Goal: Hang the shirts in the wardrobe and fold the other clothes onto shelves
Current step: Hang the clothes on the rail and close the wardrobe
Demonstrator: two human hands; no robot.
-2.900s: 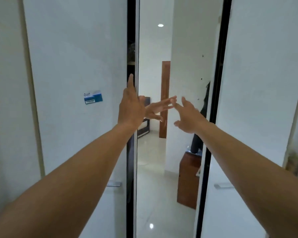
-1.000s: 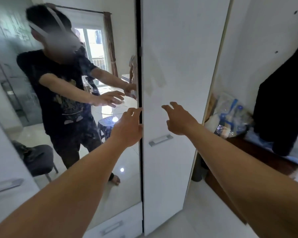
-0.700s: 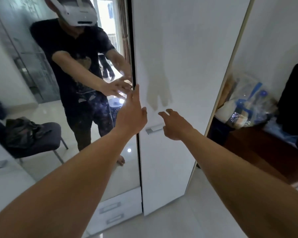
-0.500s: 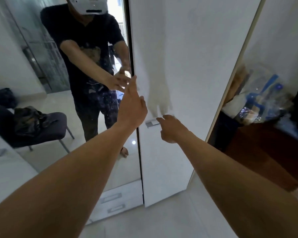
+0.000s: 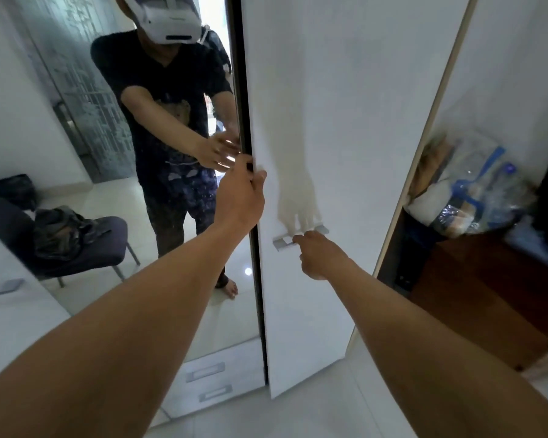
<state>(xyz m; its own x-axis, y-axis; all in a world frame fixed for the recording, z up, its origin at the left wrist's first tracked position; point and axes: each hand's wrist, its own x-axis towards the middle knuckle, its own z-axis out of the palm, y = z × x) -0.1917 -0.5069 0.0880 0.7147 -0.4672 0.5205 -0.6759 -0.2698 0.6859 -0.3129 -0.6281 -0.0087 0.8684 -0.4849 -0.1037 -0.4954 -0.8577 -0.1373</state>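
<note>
Your left hand, just off centre toward 10 o'clock, grips the edge of the wardrobe door. Your right hand, toward 4 o'clock, hooks its fingers on the handle. No shirts in sight. Likely only the opening is begun; hanging and folding all remain.

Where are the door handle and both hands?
door handle [image 5: 282, 244]: head view, bare left end of bar.
left hand [image 5: 241, 200]: head view, back of hand, gripping wardrobe door [image 5: 345, 121] edge.
right hand [image 5: 321, 256]: head view, back of hand.
</note>
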